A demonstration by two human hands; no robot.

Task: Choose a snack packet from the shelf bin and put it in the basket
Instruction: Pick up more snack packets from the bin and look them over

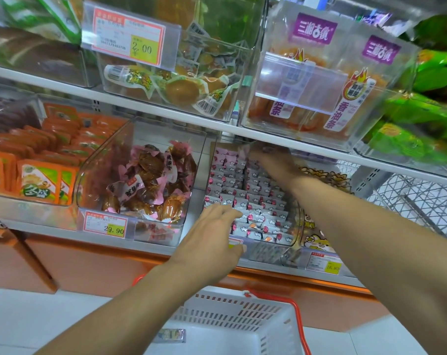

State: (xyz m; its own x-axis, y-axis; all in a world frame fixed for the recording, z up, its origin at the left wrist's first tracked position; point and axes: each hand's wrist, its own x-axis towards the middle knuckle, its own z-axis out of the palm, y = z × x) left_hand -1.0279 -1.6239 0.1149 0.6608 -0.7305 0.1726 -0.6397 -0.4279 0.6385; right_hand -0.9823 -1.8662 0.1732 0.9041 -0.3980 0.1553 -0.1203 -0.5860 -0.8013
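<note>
A clear shelf bin (293, 226) on the lower shelf holds rows of small white and pink snack packets (258, 201). My right hand (271, 160) reaches to the back of this bin, just under the upper shelf. Its blurred fingers curl on a pale snack packet (243, 150). My left hand (212, 239) lies at the bin's front left corner, fingers stretched out and touching the front packets. Below the shelf stands a white basket (243, 301) with a red handle. One small packet (170, 335) lies inside it.
To the left, a clear bin (130, 221) holds brown wrapped snacks, and beyond it are orange packets (38, 183). The upper shelf edge (307, 147) hangs just above my right hand. Above are bins of egg snacks (176, 90) and orange sticks (319, 103). A wire rack (409, 196) is at right.
</note>
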